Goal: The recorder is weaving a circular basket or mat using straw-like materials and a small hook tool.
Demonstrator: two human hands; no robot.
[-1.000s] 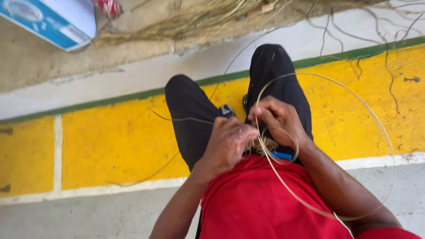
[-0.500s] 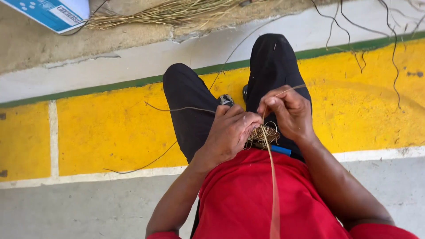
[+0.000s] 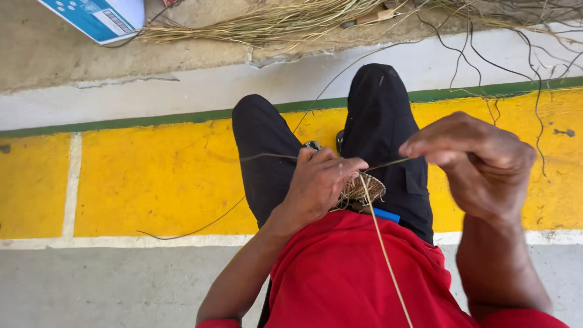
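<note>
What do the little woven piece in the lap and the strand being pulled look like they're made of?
Woven piece: looks like dried plant fibre, tan and matte, coiled in a tight basket-like weave. Strand: probably the same fibre, thin, pale, stiff enough to run straight. The right hand pinches one; the left hand steadies the piece.

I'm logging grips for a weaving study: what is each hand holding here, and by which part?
The left hand grips the small woven disc at its near edge. The right hand pinches a thin fibre strand at its end, pulled away from the disc.

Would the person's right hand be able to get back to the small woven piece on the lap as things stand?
Probably yes. The right hand is raised just beside the woven piece, pinching a strand leading to it. The left hand grips the piece's near side, but its right edge looks uncovered.
</note>
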